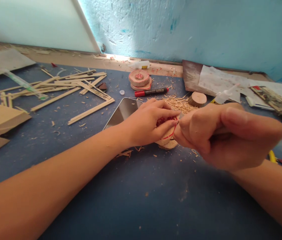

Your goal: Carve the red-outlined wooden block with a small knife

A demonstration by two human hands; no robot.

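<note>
My left hand [153, 120] is closed around a round wood slice [168, 132] with a red line drawn along its edge. Its fingers cover much of the red marking on top. Beneath that slice, another pale piece of wood [169, 145] lies on the blue table. My right hand [220, 133] is a closed fist pressed up against the slice's right edge. What its fingers grip, if anything, is hidden. Behind my left hand lies a dark, glossy flat rectangle [124, 110], partly covered by it.
Curly wood shavings [180, 104] lie beyond my hands, near a small wood disc [198, 98]. A red-capped marker [152, 92] lies before stacked slices [139, 79]. Thin wooden sticks [63, 85] spread at left; a glue bottle [223, 96] is at right.
</note>
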